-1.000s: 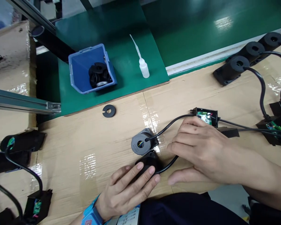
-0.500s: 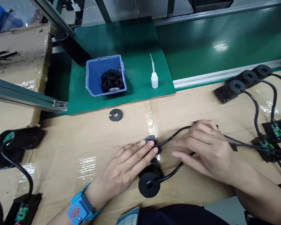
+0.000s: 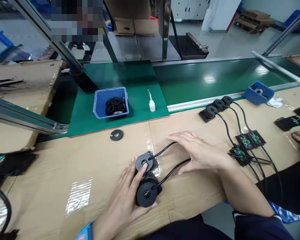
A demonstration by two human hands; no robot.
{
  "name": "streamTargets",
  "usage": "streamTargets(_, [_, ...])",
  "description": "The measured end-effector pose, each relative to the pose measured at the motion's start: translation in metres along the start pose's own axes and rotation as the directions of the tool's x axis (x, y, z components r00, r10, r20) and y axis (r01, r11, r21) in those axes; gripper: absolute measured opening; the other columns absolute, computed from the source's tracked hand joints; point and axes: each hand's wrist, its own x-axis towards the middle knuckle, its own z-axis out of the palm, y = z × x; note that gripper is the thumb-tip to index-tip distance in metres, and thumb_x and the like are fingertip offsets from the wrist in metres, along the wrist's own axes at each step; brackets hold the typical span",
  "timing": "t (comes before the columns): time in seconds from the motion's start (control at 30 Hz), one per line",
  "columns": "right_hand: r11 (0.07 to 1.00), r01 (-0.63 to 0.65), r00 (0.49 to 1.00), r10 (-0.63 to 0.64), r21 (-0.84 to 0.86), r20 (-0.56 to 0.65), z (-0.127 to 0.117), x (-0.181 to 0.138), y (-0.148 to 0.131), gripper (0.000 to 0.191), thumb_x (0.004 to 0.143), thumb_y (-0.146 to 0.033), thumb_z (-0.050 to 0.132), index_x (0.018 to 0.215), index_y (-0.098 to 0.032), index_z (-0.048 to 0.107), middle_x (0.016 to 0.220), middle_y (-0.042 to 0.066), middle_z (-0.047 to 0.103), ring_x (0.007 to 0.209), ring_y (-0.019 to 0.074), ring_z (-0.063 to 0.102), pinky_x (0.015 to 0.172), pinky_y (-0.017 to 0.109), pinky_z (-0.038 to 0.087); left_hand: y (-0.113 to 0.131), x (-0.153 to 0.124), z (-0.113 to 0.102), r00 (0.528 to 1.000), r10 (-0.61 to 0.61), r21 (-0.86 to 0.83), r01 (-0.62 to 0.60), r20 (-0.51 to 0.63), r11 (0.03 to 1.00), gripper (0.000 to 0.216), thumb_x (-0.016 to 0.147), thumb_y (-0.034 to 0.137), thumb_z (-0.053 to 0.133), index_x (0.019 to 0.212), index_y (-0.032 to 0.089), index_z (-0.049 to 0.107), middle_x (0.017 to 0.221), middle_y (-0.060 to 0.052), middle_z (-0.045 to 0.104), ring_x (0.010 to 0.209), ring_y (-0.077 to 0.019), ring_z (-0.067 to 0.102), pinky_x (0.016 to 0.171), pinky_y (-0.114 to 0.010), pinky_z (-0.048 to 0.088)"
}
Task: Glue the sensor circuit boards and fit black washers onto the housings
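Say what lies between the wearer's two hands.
The head view shows two cables, running from the grey part and black part at the left hand toward the right hand.

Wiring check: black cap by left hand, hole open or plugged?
Open: coloured wires show in the hole of the black cap.

We have, on the cardboard point(image 3: 102, 156), two cylinders point(image 3: 147, 201), a ring point(image 3: 120, 135) behind them to the left, and beyond, on a mat point(image 3: 137, 80), a bin point(image 3: 101, 101) left of a bottle point(image 3: 152, 107).
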Motion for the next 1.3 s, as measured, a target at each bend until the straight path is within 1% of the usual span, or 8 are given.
streamTargets(0.23, [0.894,-0.43,0.903,0.426,-0.127,-0.063,-0.02,-0.094,0.034,0.116,0.063,-0.051,0.094,0.159,-0.026,0.035,0.156,0.016,0.049,0.144,0.0388,0.047,0.117,0.057,0.041,-0.02,0.008,0.004,0.994,0.104,0.065,-0.101,-0.043,0.993,0.088,0.094,0.05,0.058,0.165,0.016,0.019,0.163,-0.025,0.039,0.144,-0.0438,0.049,0.105,-0.055,0.056])
streamTargets(0.43, [0.825,-0.545,0.838,0.527,-0.15,-0.144,0.006,-0.112,0.034,0.035,0.091,-0.016,0.064,0.126,-0.021,0.063,0.124,0.01,0.071,0.116,0.0236,0.068,0.102,0.038,0.053,-0.051,0.017,0.016,0.989,0.143,0.025,-0.143,-0.026,0.989,0.088,0.095,0.057,0.055,0.166,0.02,0.018,0.159,-0.021,0.046,0.139,-0.0413,0.055,0.105,-0.052,0.057])
streamTargets(0.5, [0.8,-0.577,0.815,0.554,-0.163,-0.167,0.008,-0.12,0.026,0.025,0.091,-0.009,0.055,0.111,-0.02,0.065,0.11,0.008,0.074,0.103,0.0224,0.071,0.091,0.035,0.054,-0.059,0.028,0.015,0.987,0.161,0.001,-0.161,0.007,0.987,0.09,0.095,0.057,0.056,0.166,0.021,0.015,0.159,-0.02,0.047,0.14,-0.0404,0.055,0.107,-0.051,0.056])
streamTargets(0.67, [0.684,-0.71,0.697,0.65,-0.167,-0.302,0.006,-0.164,-0.004,0.017,0.095,-0.018,0.048,0.107,-0.021,0.059,0.094,0.006,0.073,0.083,0.0241,0.071,0.069,0.032,0.049,-0.061,0.085,0.003,0.955,0.25,-0.127,-0.231,0.161,0.965,0.093,0.095,0.055,0.059,0.167,0.028,0.006,0.166,-0.016,0.038,0.146,-0.0372,0.048,0.111,-0.048,0.052])
streamTargets(0.9, [0.553,-0.83,0.521,0.728,-0.067,-0.447,0.038,-0.211,-0.009,0.02,0.092,-0.024,0.049,0.109,-0.021,0.06,0.084,0.004,0.074,0.073,0.0231,0.073,0.063,0.031,0.05,-0.029,0.201,0.0,0.82,0.436,-0.354,-0.31,0.37,0.882,0.093,0.092,0.045,0.065,0.166,0.026,0.01,0.168,-0.013,0.033,0.151,-0.0307,0.043,0.119,-0.044,0.043])
streamTargets(1.03, [0.558,-0.83,0.486,0.723,0.0,-0.491,0.056,-0.219,-0.009,0.035,0.094,-0.031,0.053,0.125,-0.018,0.062,0.085,0.005,0.076,0.072,0.0222,0.074,0.065,0.031,0.055,-0.014,0.266,0.009,0.783,0.523,-0.347,-0.412,0.338,0.842,0.091,0.085,0.046,0.072,0.162,0.028,0.027,0.169,-0.007,0.034,0.154,-0.0283,0.037,0.124,-0.041,0.037])
streamTargets(1.13, [0.59,-0.806,0.496,0.711,0.04,-0.499,0.054,-0.225,-0.016,0.044,0.096,-0.039,0.057,0.136,-0.022,0.062,0.106,0.008,0.078,0.09,0.0228,0.076,0.079,0.034,0.06,-0.005,0.297,0.015,0.813,0.515,-0.299,-0.438,0.27,0.848,0.087,0.084,0.045,0.073,0.159,0.027,0.034,0.165,-0.008,0.041,0.151,-0.0299,0.043,0.122,-0.043,0.039])
streamTargets(1.3, [0.62,-0.775,0.476,0.696,0.118,-0.538,0.043,-0.232,-0.016,0.035,0.103,-0.038,0.046,0.124,-0.024,0.071,0.117,0.009,0.077,0.107,0.0221,0.074,0.095,0.035,0.059,0.024,0.286,0.017,0.902,0.431,-0.189,-0.419,0.023,0.888,0.07,0.096,0.046,0.057,0.156,0.017,0.037,0.161,-0.021,0.042,0.15,-0.041,0.038,0.118,-0.062,0.035])
